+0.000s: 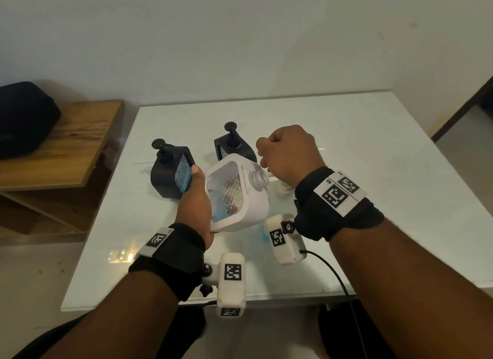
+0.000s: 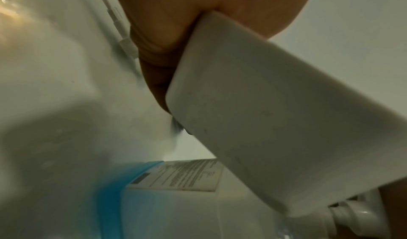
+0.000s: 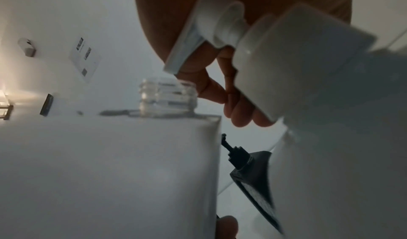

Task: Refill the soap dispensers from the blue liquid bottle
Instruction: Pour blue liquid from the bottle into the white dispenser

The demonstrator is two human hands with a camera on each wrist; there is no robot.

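Side shelf: a wooden shelf (image 1: 61,142) at 9 o'clock off the table, with a black bag (image 1: 24,118) lying on it.
Table: white glossy table (image 1: 373,185) against a pale wall.
Left black dispenser: a black soap dispenser (image 1: 170,171) stands upright at about 10 o'clock from the white one, pump fitted, blue liquid showing in its clear faceted panel; the left thumb tip lies just beside its lower right edge.
Left hand: the left hand (image 1: 196,198) grips the white soap dispenser (image 1: 234,195) from its 8 o'clock side, thumb up along the edge of the clear panel, fingers wrapped underneath.
White dispenser: held off the table and tilted, its open threaded neck (image 1: 258,178) pointing toward 2 o'clock at the right hand; pump off. Some blue liquid sits low in the panel.
Rear black dispenser: a second black soap dispenser (image 1: 234,145) stands upright at 12 o'clock behind the white one, pump on.
Blue liquid bottle: the blue liquid bottle (image 2: 132,199) lies beneath the hands in the left wrist view, label upward; in the head view only a blue patch shows under the right wrist camera.
Right hand: the right hand (image 1: 288,153) is clenched around the white pump head (image 3: 220,27), held at 2 o'clock just beside the open neck.
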